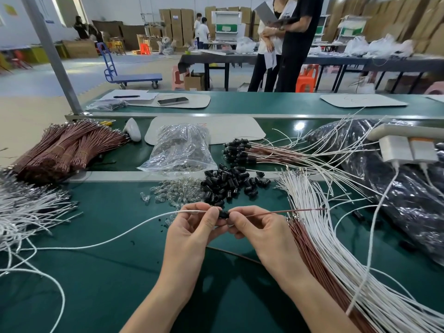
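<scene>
Over the green bench my left hand [194,227] and my right hand [258,227] meet at a small black cap [223,214]. The left thumb and fingers pinch the cap together with a white wire [125,233] that trails off to the left. The right fingers pinch the cap's other side and a brown wire [283,211] that sticks out to the right. Just beyond my hands lie a heap of black caps [230,182] and a scatter of clear small bulbs [173,192].
White and brown wire bundles [336,248] fan out at the right, loose white wires [28,207] at the left. Tied brown bundles [64,147], a clear bag of bulbs [180,147], finished capped wires [242,152] and a dark plastic bag [396,188] lie further back. People stand beyond the bench.
</scene>
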Demonstrator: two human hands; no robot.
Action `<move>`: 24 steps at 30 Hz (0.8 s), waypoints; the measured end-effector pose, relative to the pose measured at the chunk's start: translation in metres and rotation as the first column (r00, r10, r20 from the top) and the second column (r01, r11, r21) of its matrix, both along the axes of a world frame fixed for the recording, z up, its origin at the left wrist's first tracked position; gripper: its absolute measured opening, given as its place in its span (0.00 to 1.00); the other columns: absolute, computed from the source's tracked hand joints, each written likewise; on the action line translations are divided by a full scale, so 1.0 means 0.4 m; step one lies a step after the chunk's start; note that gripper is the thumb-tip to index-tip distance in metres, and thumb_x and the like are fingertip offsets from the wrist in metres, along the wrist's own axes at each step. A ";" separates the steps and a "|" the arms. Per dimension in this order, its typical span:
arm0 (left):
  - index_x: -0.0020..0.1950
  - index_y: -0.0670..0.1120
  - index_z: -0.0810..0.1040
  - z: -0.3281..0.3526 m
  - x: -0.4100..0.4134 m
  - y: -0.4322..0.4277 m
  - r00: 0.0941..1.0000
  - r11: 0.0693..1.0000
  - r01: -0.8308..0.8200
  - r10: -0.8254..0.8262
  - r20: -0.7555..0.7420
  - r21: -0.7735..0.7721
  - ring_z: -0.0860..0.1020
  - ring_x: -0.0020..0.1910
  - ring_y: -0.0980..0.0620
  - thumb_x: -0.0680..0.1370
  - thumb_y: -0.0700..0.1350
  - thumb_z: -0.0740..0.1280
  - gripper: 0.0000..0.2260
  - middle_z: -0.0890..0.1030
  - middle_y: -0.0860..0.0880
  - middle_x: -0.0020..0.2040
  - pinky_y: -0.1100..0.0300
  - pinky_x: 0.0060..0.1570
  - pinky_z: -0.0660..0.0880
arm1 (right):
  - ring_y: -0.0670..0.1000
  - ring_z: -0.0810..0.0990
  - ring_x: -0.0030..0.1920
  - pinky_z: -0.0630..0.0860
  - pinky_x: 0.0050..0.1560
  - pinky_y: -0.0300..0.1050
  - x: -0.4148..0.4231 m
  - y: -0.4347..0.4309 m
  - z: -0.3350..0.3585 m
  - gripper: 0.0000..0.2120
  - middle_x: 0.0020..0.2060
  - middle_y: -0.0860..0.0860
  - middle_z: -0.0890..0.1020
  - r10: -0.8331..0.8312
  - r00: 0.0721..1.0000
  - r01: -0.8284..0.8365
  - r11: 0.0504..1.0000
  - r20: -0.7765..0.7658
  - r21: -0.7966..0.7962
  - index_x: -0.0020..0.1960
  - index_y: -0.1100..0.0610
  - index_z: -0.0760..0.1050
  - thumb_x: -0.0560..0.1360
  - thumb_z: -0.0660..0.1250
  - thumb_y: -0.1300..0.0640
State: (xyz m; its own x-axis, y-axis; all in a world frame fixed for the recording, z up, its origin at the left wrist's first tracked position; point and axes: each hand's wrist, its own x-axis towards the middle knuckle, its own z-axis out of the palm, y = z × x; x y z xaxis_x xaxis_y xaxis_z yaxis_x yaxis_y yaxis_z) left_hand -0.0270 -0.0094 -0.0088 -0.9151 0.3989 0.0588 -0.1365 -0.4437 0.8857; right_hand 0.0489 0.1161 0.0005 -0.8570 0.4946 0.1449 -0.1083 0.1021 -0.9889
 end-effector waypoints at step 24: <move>0.49 0.40 0.78 0.000 0.004 -0.005 0.995 0.995 0.002 -0.012 -0.099 -0.103 0.85 0.38 0.49 0.73 0.44 0.73 0.10 0.86 0.42 0.40 0.62 0.42 0.81 | 0.47 0.85 0.39 0.80 0.45 0.38 0.004 0.012 -0.007 0.06 0.36 0.47 0.86 -0.059 0.995 0.045 0.985 0.083 0.166 0.43 0.46 0.83 0.75 0.72 0.57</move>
